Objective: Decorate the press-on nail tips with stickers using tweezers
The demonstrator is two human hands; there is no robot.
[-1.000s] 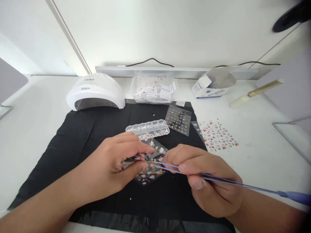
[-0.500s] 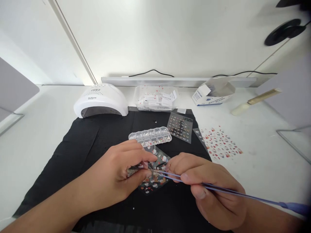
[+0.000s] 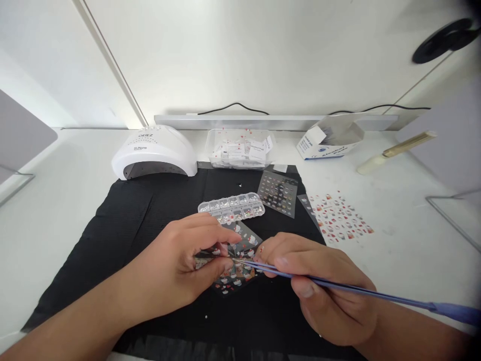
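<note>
Slim blue tweezers with bare metal tips (image 3: pixel 300 277) lie across the right hand (image 3: pixel 330 286), their handle end running out just past 3 o'clock and their tips pointing to 9, just beside the left thumb. The right hand's fingers are closed round the shaft, thumb below and forefinger above, and the two prongs stand nearly together. The left hand (image 3: pixel 176 260) comes in from 8 o'clock with its thumb and fingers bent close to one another at those tips; whether they pinch something small there I cannot tell, as it is too tiny and partly covered. Below the tips, on a black rectangular mat (image 3: pixel 120 225), lies a clear plastic sheet of red and white cartoon stickers (image 3: pixel 227 288). Taking that sheet as the dial's centre, a clear plastic twelve-compartment case of small beads (image 3: pixel 252 199) sits near it at 12 o'clock, with a clear plastic tub of white packets (image 3: pixel 240 164) farther out. A dark see-through sticker sheet (image 3: pixel 278 194) lies at 1, and a white cardboard box of alcohol pads (image 3: pixel 323 152) stands beyond it on the white tabletop (image 3: pixel 394 220). A white domed lamp (image 3: pixel 169 145) stands at 11.
</note>
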